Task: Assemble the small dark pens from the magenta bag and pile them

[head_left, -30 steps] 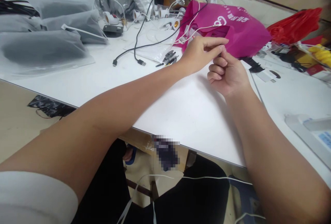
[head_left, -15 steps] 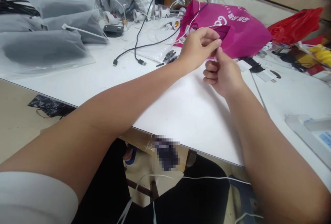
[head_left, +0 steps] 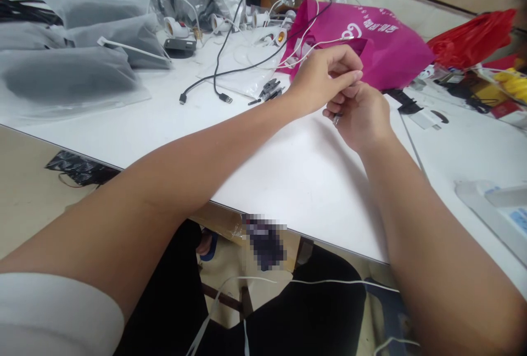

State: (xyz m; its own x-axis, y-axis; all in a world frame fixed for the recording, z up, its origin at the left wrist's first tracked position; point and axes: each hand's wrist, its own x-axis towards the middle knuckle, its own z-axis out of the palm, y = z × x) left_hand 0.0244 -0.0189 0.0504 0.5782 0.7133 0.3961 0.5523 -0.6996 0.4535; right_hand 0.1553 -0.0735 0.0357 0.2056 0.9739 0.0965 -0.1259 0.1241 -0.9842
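The left hand (head_left: 327, 77) and the right hand (head_left: 364, 112) meet over the white table (head_left: 288, 180). The right hand's fingers curl around a small shiny thing (head_left: 337, 119), and a bit of it pokes out. The left hand's thumb and finger bend close together by the right hand, but I cannot tell if they pinch anything. A pink bag (head_left: 401, 51) lies just behind. Small dark sticks (head_left: 270, 91) lie near the left hand.
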